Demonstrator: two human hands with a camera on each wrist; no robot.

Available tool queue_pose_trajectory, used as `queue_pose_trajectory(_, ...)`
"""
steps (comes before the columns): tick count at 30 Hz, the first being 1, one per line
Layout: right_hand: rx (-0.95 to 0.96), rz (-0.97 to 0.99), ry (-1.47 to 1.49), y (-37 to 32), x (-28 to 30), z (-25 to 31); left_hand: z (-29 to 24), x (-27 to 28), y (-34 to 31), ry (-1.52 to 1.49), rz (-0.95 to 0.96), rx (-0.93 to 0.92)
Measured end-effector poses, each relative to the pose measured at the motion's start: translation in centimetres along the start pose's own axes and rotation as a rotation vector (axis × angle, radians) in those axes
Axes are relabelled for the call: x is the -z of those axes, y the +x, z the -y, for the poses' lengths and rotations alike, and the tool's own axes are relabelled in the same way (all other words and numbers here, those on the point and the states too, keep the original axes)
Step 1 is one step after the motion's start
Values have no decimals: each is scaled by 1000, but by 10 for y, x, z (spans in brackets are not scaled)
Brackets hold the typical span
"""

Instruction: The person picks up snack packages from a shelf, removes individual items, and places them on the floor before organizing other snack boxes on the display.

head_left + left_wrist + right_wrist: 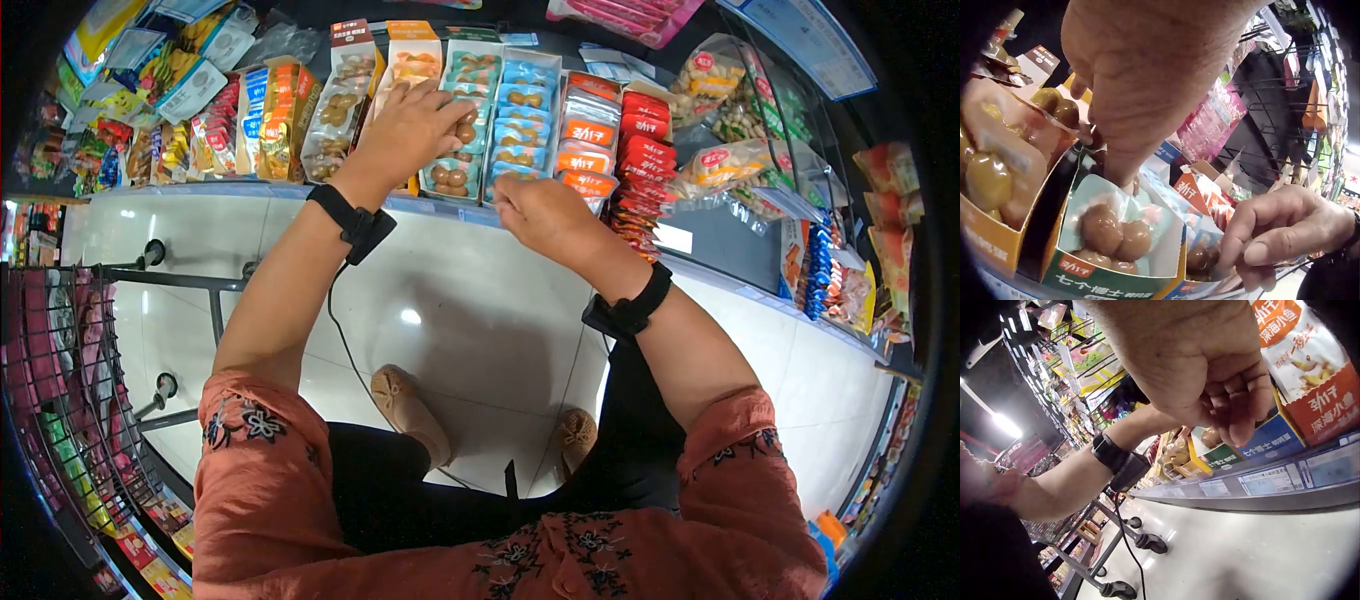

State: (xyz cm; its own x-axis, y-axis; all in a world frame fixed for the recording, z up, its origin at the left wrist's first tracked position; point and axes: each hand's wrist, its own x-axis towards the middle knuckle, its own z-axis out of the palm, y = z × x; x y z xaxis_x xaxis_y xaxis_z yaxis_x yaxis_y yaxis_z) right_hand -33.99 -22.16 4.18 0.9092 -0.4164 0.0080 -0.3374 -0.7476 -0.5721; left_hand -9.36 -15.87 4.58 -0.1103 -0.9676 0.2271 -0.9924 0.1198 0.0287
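Note:
My left hand (408, 135) reaches over the orange box (412, 58) and the green box (472, 47), its fingers spread across small packets of quail eggs. In the left wrist view its fingertips go down behind the front packet of brown quail eggs (1113, 234) and are partly hidden. My right hand (548, 215) is at the front of the blue box (524, 100), which holds blue packets of eggs. Its fingers (1241, 403) are loosely bent in the right wrist view, right at the box's front edge, with nothing visible held in them.
Right of the blue box stand orange fish-snack packets (588, 130) and a row of red packets (645, 150). Bagged peanuts (735, 165) lie farther right. Price labels line the shelf edge (1222, 487). A wire cart (60, 380) stands at the left on the tiled floor.

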Motion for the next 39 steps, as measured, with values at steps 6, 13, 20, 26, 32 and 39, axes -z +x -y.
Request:
queue_pose_trajectory(6, -21, 7, -25, 0, 0, 1, 2, 0, -2, -38, -61, -20)
queue_pose_trajectory(13, 11, 24, 64, -1, -1, -2, 34, 29, -5, -140, -213, 88)
queue_pose_trajectory(20, -31, 223, 107, -3, -4, 3, -6, 15, -23, -156, -82, -39)
queue_pose_trajectory(26, 5, 328, 80, -2, -4, 2, -13, 5, -21, -31, -4, -77)
queue_pose_trajectory(32, 2, 536, 93, -13, -1, 8, -17, 24, -17, -257, -148, -6)
queue_pose_trajectory(39, 24, 787, -56, -15, -1, 10, -70, 18, -9, -344, -65, -173)
